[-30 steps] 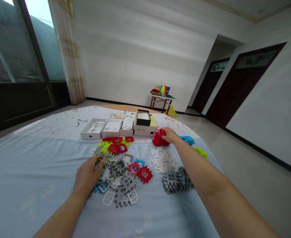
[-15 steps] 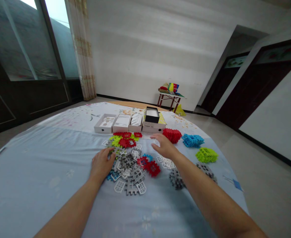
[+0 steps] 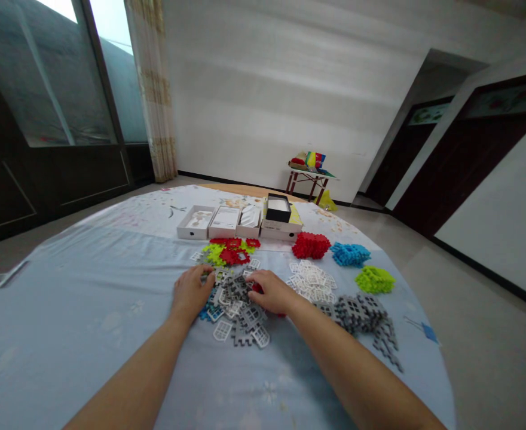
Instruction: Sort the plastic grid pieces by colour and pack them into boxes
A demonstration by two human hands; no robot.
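Observation:
A mixed heap of interlocking plastic building tiles (image 3: pixel 238 289) lies on the blue cloth, with grey, white window-shaped, red, green and blue pieces. My left hand (image 3: pixel 192 294) rests at the heap's left side, fingers bent and thumb apart, nothing visible between them. Over the right side reaches my right hand (image 3: pixel 269 291), thumb and forefinger apart beside the grey tiles. It partly covers the red tiles beneath. Right of it is a pile of white window pieces (image 3: pixel 311 280). Grey tiles (image 3: pixel 357 313) lie beyond my right forearm, some hidden by it.
Sorted piles of red tiles (image 3: pixel 310 245), blue tiles (image 3: pixel 349 254) and green tiles (image 3: pixel 375 279) line the table's right side. At the back stand several white boxes (image 3: pixel 195 233) and a black box (image 3: pixel 278 208). A small side table (image 3: pixel 310 173) is by the wall.
My right hand has moved left and nearer, from above the white window pieces onto the mixed heap. My left hand stays at the heap's left side. The view has shifted slightly.

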